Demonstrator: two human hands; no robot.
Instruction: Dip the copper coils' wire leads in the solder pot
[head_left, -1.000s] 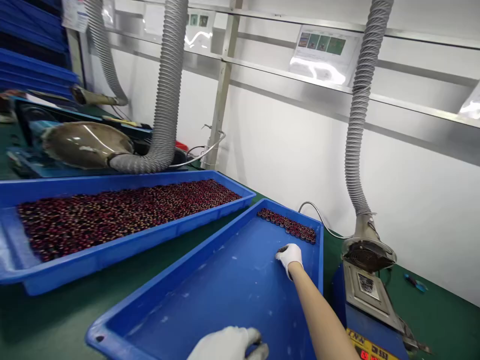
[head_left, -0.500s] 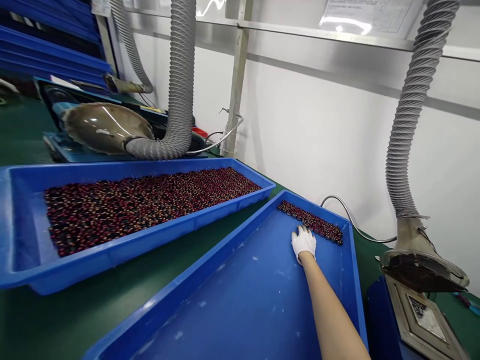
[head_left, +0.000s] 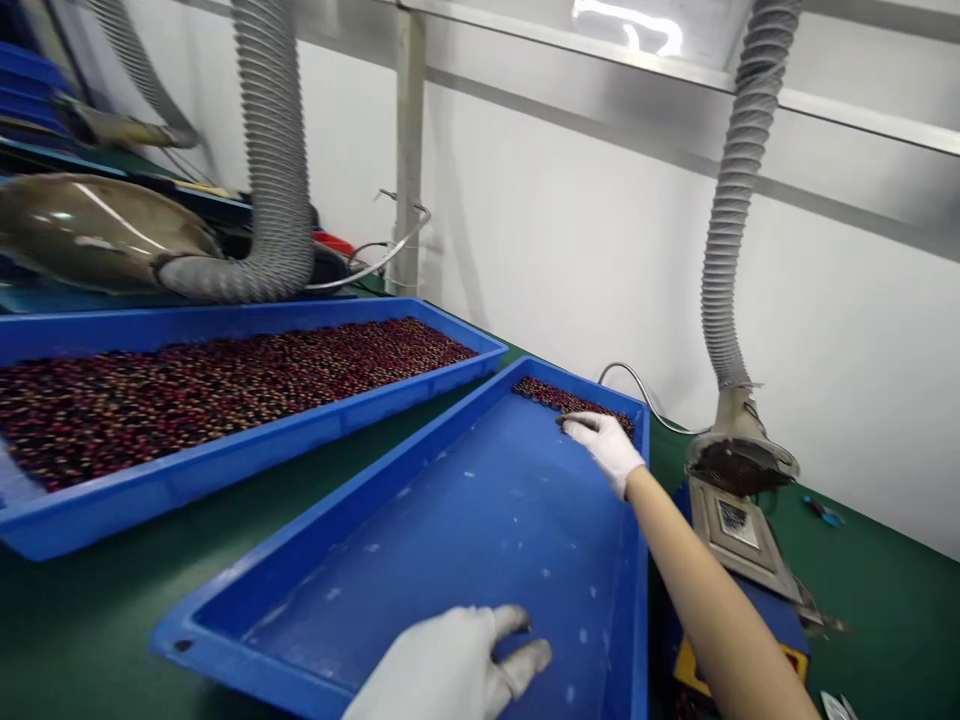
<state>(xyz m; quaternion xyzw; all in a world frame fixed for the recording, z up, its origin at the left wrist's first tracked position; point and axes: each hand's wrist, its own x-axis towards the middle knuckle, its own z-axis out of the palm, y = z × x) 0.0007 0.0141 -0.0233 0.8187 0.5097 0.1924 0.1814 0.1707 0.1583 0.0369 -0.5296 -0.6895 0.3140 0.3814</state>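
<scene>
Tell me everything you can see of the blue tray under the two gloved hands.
The blue tray looks like plastic: long, shallow and rectangular, with raised walls, a rim, and a small dark spot at its near-left corner. Pale specks mark its floor. It rests upright on the green tabletop. Small dark-red pieces lie in a band along its far end. The right hand is at that band, the left hand over the near end; whether either touches the tray is unclear.

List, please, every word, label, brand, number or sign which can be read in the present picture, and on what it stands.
No text can be read with certainty.
Yellow panel: partly covered by the right forearm; any marks unreadable.
Upper sheet: glare and blur, unreadable.
White piece, lower right: cut off, unreadable.
</scene>
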